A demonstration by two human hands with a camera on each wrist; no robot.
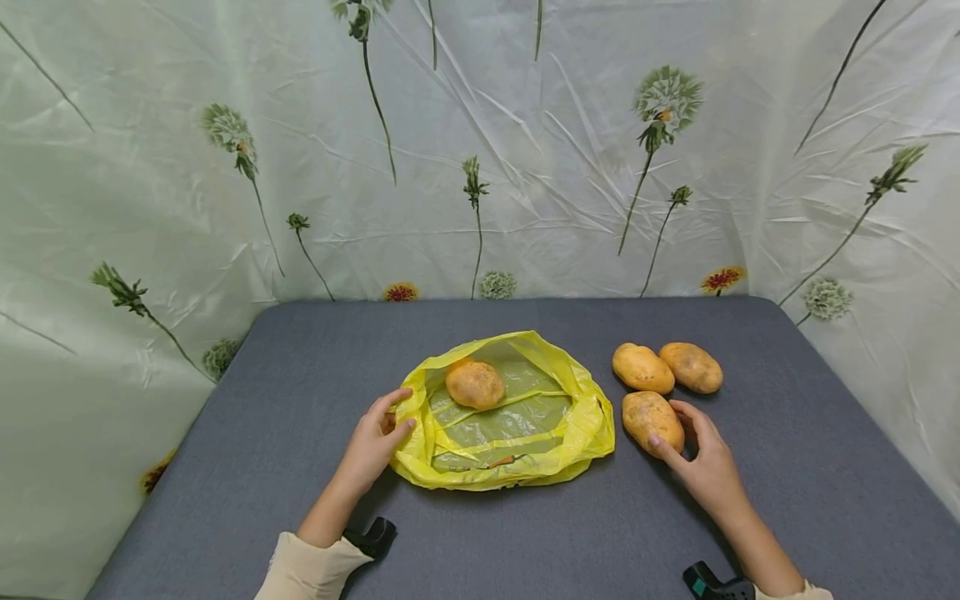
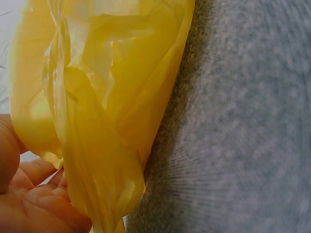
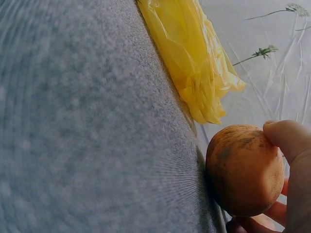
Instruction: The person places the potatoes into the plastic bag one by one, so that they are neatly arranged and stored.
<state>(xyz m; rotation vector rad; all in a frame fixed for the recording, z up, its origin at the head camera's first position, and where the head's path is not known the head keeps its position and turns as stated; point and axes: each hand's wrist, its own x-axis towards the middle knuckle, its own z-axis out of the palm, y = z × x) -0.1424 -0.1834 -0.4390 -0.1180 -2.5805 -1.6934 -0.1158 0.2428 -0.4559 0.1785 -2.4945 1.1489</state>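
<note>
Potato (image 1: 649, 419) clasped by right hand (image 1: 707, 467), apparently at pickup, calls for lifting toward yellow bag (image 1: 588, 429) gripped by left hand (image 1: 372, 440).

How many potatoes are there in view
4: one potato inside the yellow bag, another gripped by the right hand, two just beyond. The bag's folds may hide more.

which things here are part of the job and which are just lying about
Part of the job:
yellow bag, left hand at its rim
inside potato
gripped potato in the right hand
two potatoes beyond that, probably

Just there:
grey table
flowered sheet behind
black wrist devices
</note>
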